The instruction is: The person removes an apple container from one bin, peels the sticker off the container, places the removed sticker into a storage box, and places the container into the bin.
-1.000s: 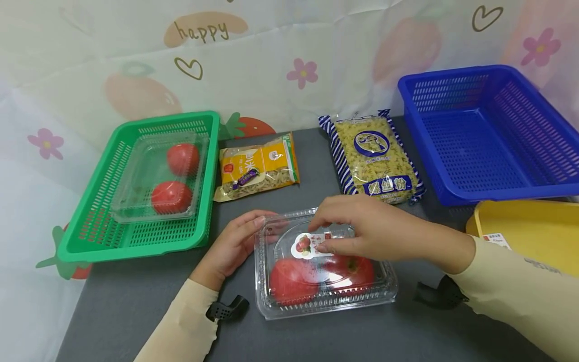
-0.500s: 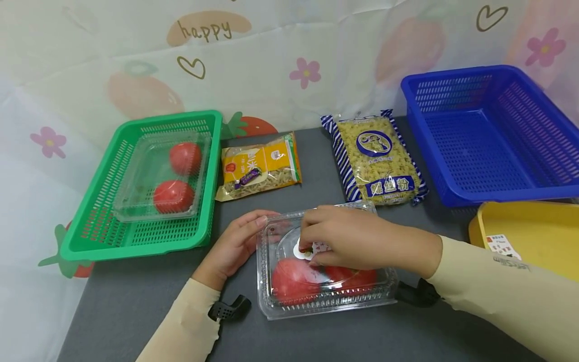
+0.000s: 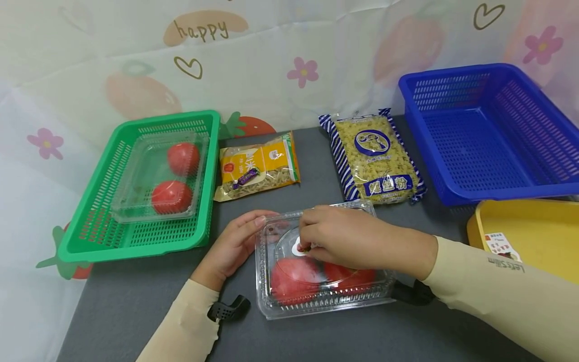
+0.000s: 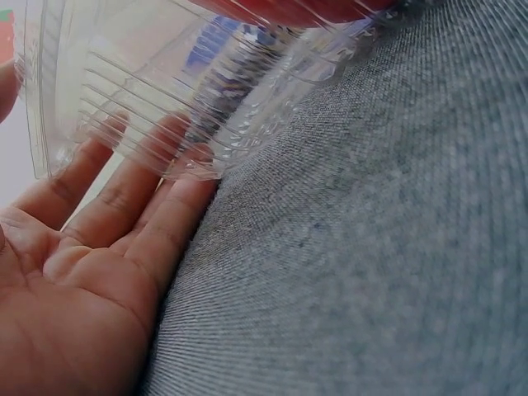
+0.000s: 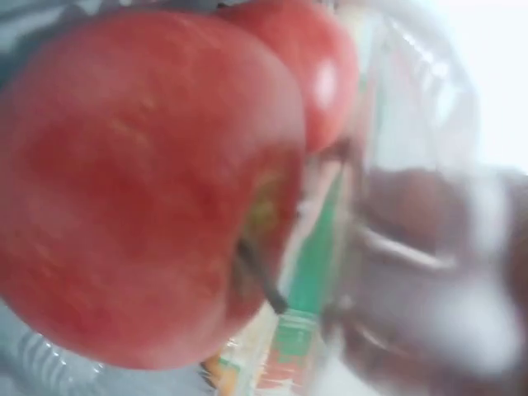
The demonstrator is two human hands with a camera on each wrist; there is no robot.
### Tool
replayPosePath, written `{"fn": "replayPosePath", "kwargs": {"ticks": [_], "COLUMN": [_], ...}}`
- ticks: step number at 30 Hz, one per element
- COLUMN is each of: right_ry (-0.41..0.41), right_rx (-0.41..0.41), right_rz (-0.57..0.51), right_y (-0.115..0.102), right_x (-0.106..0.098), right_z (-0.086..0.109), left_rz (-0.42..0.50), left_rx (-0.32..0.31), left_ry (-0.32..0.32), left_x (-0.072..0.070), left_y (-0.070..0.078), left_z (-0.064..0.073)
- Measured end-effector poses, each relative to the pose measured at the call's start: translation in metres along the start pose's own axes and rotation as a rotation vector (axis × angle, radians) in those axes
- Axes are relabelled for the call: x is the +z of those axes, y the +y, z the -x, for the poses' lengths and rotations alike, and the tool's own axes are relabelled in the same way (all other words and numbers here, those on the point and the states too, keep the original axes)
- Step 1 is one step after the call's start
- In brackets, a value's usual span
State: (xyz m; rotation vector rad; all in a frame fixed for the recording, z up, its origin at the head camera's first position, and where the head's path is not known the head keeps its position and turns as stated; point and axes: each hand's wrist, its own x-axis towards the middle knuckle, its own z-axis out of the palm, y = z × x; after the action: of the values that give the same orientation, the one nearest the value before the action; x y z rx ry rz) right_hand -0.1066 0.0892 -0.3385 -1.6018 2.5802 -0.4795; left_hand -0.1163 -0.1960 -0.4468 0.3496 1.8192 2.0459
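Note:
A clear lidded plastic box (image 3: 267,296) holding two red apples (image 3: 294,281) stands in front of me on the dark tabletop. My left hand (image 3: 232,244) rests at its left side; in the left wrist view the fairly straight fingers (image 4: 124,202) touch the ribbed plastic. Over the lid, my right hand (image 3: 336,236) has its fingers bent down onto a white sticker (image 3: 297,247) with a fruit picture, covering most of it. I cannot tell whether they pinch the sticker or only press it. Through the plastic, the right wrist view shows an apple (image 5: 148,190) close up and the hand blurred.
A green basket (image 3: 205,216) at left holds another clear box with red fruit (image 3: 172,197). Behind my box lie a yellow snack bag (image 3: 260,166) and a pasta bag (image 3: 375,156). At right are a blue basket (image 3: 479,193) and a yellow bin (image 3: 543,221) with a printed label (image 3: 497,244).
My right hand has moved left over the lid, and its thumb and fingers have drawn together over the sticker, hiding more of it. My left hand stays at the box's side.

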Motion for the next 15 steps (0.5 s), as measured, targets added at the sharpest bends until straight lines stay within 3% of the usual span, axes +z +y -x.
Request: {"fn": "replayPosePath", "kwargs": {"ticks": [7,15], "right_ry": [-0.011,0.028], "right_rx": [0.002,-0.025], "right_rz": [0.023,-0.053], "right_y": [-0.0014,0.0036], "right_x": [-0.0046,-0.0065], "right_z": [-0.0004,0.0017], "left_rz": [-0.019,0.000], "left_rx": [0.010,0.022], "left_ry": [-0.010,-0.026], "left_x": [-0.0013,-0.0023], "left_y": [-0.0009,-0.0020], "left_z": [-0.0004,-0.0006]}}
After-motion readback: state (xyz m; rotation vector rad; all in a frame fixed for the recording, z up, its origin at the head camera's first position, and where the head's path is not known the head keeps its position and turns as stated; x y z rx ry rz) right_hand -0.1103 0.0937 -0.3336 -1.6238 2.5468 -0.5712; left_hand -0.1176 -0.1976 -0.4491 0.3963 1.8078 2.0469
